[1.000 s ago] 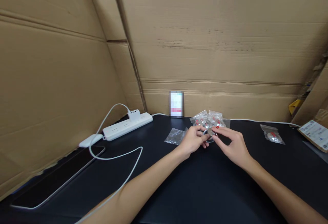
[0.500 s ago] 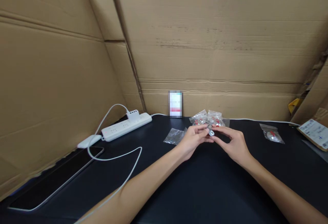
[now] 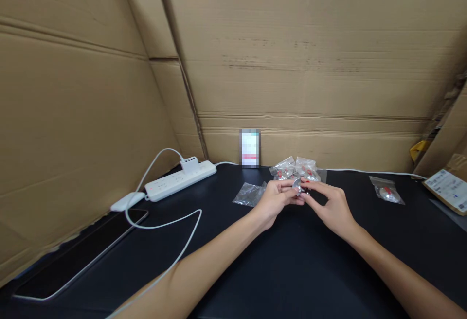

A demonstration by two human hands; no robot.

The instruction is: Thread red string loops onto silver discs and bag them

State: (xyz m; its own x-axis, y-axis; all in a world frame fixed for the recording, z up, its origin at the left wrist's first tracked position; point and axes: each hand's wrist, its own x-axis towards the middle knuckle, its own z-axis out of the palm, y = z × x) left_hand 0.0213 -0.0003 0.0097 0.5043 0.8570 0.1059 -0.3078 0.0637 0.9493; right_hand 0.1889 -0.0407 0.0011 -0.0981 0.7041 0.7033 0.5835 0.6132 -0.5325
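A small shiny metal piece [image 3: 296,185], with a curved silver part, is pinched between the thumb and fingers of my left hand [image 3: 273,201]. My right hand [image 3: 333,207] closes its thumb and forefinger on the right side of the same piece, where a bit of red and small glints show. Its exact kind is too small to make out, and my fingertips cover part of it. Just behind my hands lie clear zip bags [image 3: 307,166] holding silver and red items. A flat clear plastic bag [image 3: 247,194] rests left of my left hand.
Another zip bag [image 3: 388,193] with a silver and red item lies to the right, near a labelled package [image 3: 448,190]. A lit phone [image 3: 250,149] leans on the cardboard wall [image 3: 310,76]. Leftward are a power strip [image 3: 182,181], a tablet [image 3: 80,256] and a white cable [image 3: 189,234] crossing my left forearm.
The metal piece has turned between my fingers, so its curved silver side now faces me instead of the narrow end with a hole. Both hands stay in nearly the same place.
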